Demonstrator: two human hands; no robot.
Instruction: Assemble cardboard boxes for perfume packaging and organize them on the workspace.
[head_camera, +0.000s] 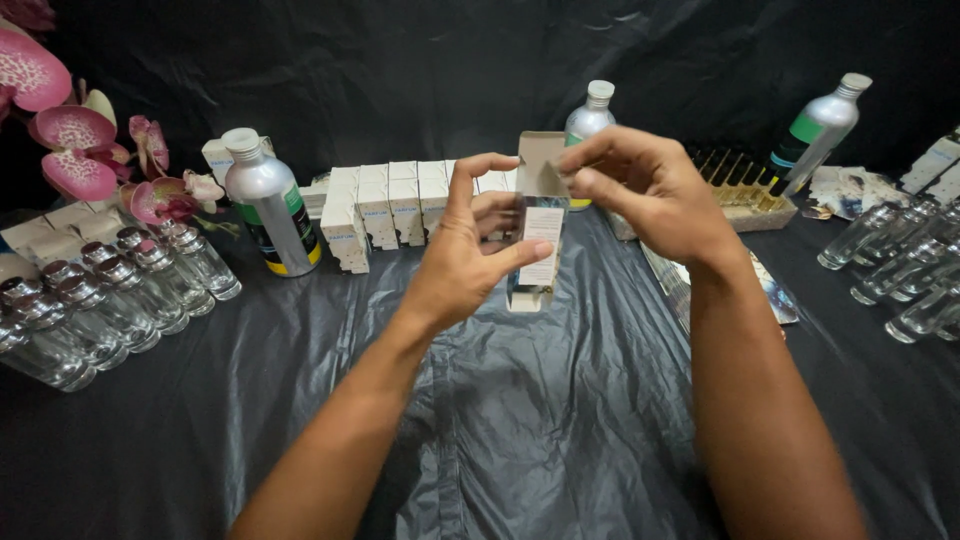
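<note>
Black plastic sheet (520, 420) covers table; both hands' fingers grip small carton (541, 240).

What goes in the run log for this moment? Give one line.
left hand: grips small white carton upright | right hand: pinches carton's open top flap | surface: black plastic sheet

The left hand (468, 255) covers most of the left side of the small white cardboard box (540, 245) it grips, so any contents stay unseen. Beyond the right hand (650, 190), the silver metal bottle (590, 115) shows only its top. Clear glass bottles (905, 265) to its right run off the frame edge.
</note>
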